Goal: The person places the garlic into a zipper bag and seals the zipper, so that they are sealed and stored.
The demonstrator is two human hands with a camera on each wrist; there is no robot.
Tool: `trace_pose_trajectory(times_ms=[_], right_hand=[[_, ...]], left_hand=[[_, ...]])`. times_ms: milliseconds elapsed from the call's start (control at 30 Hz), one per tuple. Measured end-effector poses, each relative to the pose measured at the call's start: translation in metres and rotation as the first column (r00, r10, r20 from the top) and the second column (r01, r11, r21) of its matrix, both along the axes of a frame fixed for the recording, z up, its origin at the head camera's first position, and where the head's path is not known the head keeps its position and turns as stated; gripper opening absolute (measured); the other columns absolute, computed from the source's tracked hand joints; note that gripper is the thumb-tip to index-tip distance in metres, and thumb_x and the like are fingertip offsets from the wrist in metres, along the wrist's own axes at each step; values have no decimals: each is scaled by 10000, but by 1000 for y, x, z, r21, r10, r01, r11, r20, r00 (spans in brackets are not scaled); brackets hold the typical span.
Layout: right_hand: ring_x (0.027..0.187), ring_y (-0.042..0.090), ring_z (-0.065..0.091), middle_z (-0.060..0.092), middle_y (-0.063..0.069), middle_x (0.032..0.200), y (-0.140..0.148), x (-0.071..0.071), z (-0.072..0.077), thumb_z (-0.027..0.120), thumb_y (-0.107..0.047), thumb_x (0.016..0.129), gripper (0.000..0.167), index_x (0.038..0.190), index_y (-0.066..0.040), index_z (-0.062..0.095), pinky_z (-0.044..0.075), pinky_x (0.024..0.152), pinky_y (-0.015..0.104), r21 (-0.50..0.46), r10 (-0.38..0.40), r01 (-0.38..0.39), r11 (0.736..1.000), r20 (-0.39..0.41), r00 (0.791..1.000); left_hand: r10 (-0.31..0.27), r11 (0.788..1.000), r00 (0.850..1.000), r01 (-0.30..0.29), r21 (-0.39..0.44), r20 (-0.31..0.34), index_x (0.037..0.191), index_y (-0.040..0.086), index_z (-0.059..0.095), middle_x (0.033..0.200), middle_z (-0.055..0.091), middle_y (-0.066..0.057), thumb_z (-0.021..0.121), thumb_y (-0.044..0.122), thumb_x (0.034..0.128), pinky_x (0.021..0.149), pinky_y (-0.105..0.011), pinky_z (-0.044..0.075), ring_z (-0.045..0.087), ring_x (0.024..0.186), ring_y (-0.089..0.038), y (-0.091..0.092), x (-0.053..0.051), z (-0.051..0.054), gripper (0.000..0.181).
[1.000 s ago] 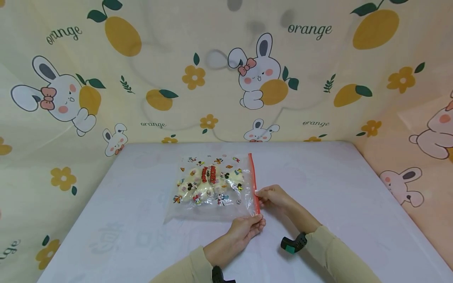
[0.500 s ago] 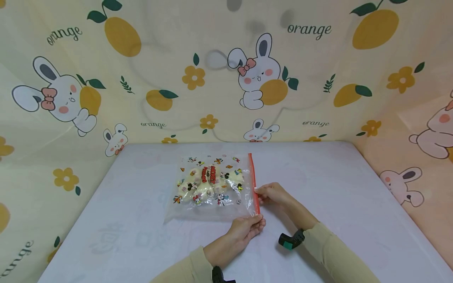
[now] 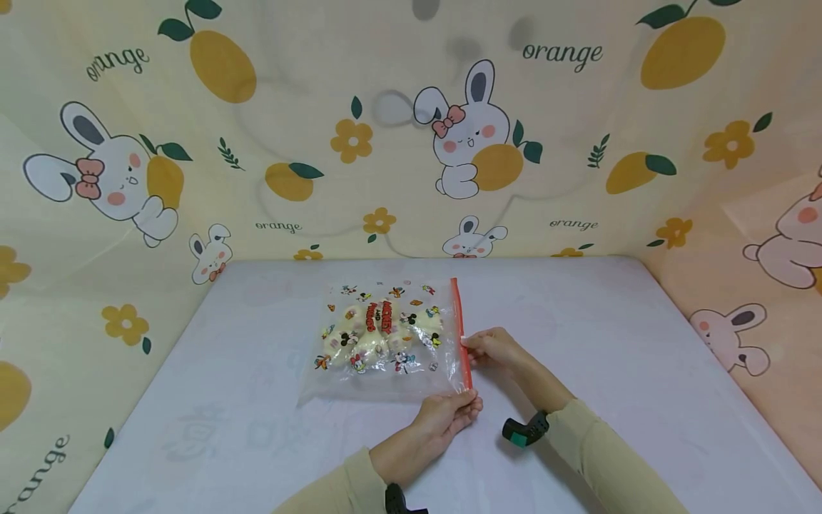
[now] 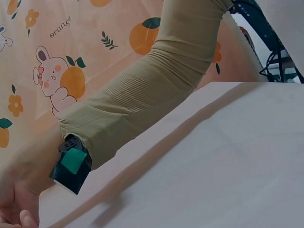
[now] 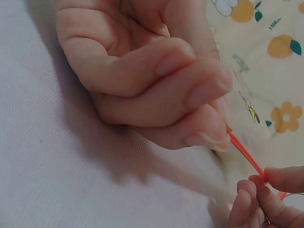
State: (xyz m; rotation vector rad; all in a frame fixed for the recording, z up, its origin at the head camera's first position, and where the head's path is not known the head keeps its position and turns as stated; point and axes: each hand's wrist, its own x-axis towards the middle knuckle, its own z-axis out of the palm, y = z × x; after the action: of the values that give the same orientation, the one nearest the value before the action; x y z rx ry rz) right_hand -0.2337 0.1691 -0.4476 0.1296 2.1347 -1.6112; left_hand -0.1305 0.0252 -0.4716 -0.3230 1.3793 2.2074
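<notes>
A clear zip bag (image 3: 411, 385) printed with cartoon characters lies flat on the table, with pale rounded things (image 3: 369, 346) inside; what they are cannot be told. Along its right side runs a red zip strip (image 3: 457, 307). At the strip's near end, my left hand (image 3: 443, 421) pinches the bag corner between thumb and fingers. Farther up the strip, my right hand (image 3: 504, 351) pinches a small white slider (image 3: 464, 340). In the right wrist view, my right hand (image 5: 147, 80) has curled fingers at the strip, and my left hand (image 5: 261, 202) grips it beyond.
A white-covered table (image 3: 257, 442) spreads around the bag. Behind and beside it hangs a cloth (image 3: 385, 143) printed with rabbits and oranges. A black wrist camera (image 3: 525, 430) sits on my right wrist.
My right hand has slid a short way along the red strip, away from my left hand, and the white slider has moved with it. The left hand and bag have stayed put.
</notes>
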Motion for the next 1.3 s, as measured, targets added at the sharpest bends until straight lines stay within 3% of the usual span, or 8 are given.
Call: trace_pose_trajectory(times_ms=[1300], right_hand=[[638,58,593,639,-65,673,-3,-13,-3,581,-175,940,327,1094,108,634,519,626,181,18,-34,34,999,-2,999]], left_hand=[[-1,1000,1000,1,-8,6,1152,-135,589,725,655,41,585,84,939,699,-132,523,611,718,-30,0,0,1,306]])
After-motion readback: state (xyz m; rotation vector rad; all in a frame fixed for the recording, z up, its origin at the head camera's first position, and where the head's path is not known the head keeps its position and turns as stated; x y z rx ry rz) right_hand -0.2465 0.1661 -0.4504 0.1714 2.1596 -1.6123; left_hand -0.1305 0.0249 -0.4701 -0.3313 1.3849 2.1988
